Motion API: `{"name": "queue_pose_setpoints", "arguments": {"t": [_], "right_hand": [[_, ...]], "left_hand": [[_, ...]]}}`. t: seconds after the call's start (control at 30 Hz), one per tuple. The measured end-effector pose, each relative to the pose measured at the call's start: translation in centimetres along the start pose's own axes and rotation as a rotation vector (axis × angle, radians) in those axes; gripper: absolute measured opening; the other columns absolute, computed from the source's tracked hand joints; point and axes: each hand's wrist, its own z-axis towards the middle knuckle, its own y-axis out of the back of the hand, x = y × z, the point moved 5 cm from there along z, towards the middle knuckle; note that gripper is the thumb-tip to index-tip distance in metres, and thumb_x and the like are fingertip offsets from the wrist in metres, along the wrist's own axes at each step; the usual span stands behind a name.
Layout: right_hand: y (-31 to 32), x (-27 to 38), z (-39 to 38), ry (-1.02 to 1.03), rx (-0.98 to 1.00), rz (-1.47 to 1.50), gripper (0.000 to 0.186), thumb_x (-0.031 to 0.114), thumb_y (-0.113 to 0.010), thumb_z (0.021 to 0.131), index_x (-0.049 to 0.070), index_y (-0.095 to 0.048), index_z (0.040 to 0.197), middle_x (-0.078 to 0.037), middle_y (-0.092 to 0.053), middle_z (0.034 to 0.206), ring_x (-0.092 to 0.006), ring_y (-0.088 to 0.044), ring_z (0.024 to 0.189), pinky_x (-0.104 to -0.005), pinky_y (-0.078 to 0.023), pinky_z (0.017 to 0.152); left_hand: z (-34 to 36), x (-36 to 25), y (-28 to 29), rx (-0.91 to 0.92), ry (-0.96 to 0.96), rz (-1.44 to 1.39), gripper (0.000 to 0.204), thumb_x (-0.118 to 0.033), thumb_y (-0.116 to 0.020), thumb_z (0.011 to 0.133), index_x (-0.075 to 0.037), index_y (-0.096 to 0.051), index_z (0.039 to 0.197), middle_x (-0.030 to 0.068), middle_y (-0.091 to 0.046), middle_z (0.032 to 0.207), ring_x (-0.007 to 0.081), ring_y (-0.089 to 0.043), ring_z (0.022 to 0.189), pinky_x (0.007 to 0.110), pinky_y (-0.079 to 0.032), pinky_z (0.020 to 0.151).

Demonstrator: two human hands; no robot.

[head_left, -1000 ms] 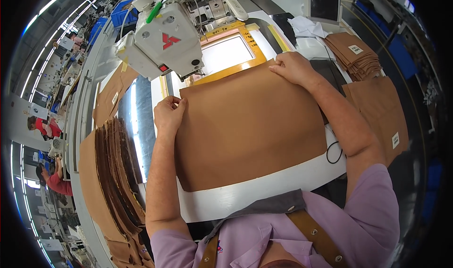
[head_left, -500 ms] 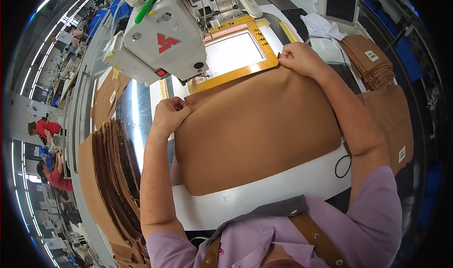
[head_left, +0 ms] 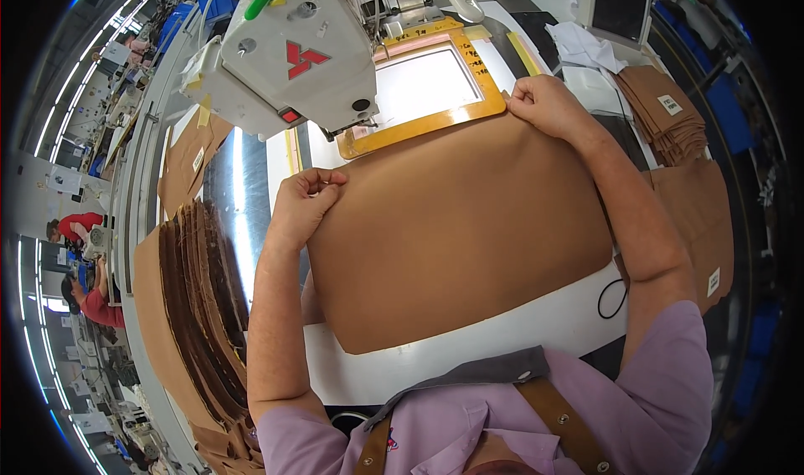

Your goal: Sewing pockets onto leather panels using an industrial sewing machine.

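A large brown fabric panel lies across the white board in front of me. My left hand pinches its top-left corner with bent fingers. My right hand is closed on the top-right corner, right beside a yellow frame with a white opening. The panel's top edge runs along the frame's near side. A white sewing machine head with a red emblem overhangs the frame's left part, its needle area just above the frame's lower left corner.
Brown fabric stacks stand at the left and right, with further pieces below the right stack. White cloth and a dark screen are at upper right. Two co-workers work at machines along the far left.
Both hands and the fabric have shifted rightward, my right hand also rising slightly toward the frame's corner. The top edge, more creased half a second ago, looks smoother now.
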Motion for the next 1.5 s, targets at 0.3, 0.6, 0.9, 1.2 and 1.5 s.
{"name": "queue_pose_setpoints", "arguments": {"t": [0.3,0.6,0.9,1.2,1.5], "right_hand": [[-0.4,-0.5,2.4,0.049,-0.116,-0.076,0.038,0.04,-0.07,0.096,0.007,-0.069,0.078,-0.01,-0.07,0.072,-0.0279,-0.067,0.069,-0.0412,-0.052,0.067],[-0.3,-0.1,10.8,0.008,-0.219,-0.326,0.033,0.043,-0.067,0.098,0.01,-0.073,0.095,-0.009,-0.076,0.097,-0.0305,-0.073,0.093,-0.0455,-0.056,0.077],[1.6,0.5,10.3,0.3,-0.506,-0.289,0.039,0.039,-0.065,0.1,0.011,-0.067,0.127,-0.014,-0.072,0.125,-0.0326,-0.068,0.115,-0.0474,-0.05,0.099],[2.0,-0.4,-5.6,0.131,-0.036,-0.457,0.064,0.042,-0.056,0.104,-0.004,-0.05,0.148,-0.024,-0.056,0.149,-0.0364,-0.049,0.142,-0.0509,-0.032,0.121],[-0.4,-0.9,-1.6,0.135,0.016,-0.622,0.076,0.055,-0.043,0.108,-0.003,-0.039,0.157,-0.023,-0.041,0.163,-0.0313,-0.031,0.157,-0.0574,-0.014,0.128]], "left_hand": [[3.8,-1.3,1.0,-0.221,-0.215,0.359,0.03,-0.012,-0.07,0.094,0.001,-0.072,0.121,0.0063,-0.075,0.089,0.0091,-0.067,0.074,0.027,-0.054,0.068],[11.8,-3.7,2.2,-0.596,-0.719,0.903,0.03,-0.02,-0.07,0.091,0.0,-0.072,0.114,0.0186,-0.075,0.104,0.0431,-0.069,0.098,0.049,-0.054,0.083],[7.9,-3.7,2.3,-0.664,-0.772,0.693,0.029,-0.024,-0.071,0.092,-0.002,-0.073,0.112,0.02,-0.072,0.116,0.0397,-0.065,0.111,0.052,-0.046,0.101],[-2.4,0.8,-0.1,-0.258,-0.492,0.865,0.079,-0.059,-0.055,0.101,0.002,-0.05,0.151,0.0192,-0.044,0.162,0.0308,-0.032,0.156,0.055,-0.009,0.128],[-1.6,0.4,-1.0,-0.215,-0.434,1.012,0.091,-0.069,-0.033,0.104,0.006,-0.04,0.156,0.0208,-0.04,0.164,0.0279,-0.03,0.158,0.053,-0.006,0.129]]}}
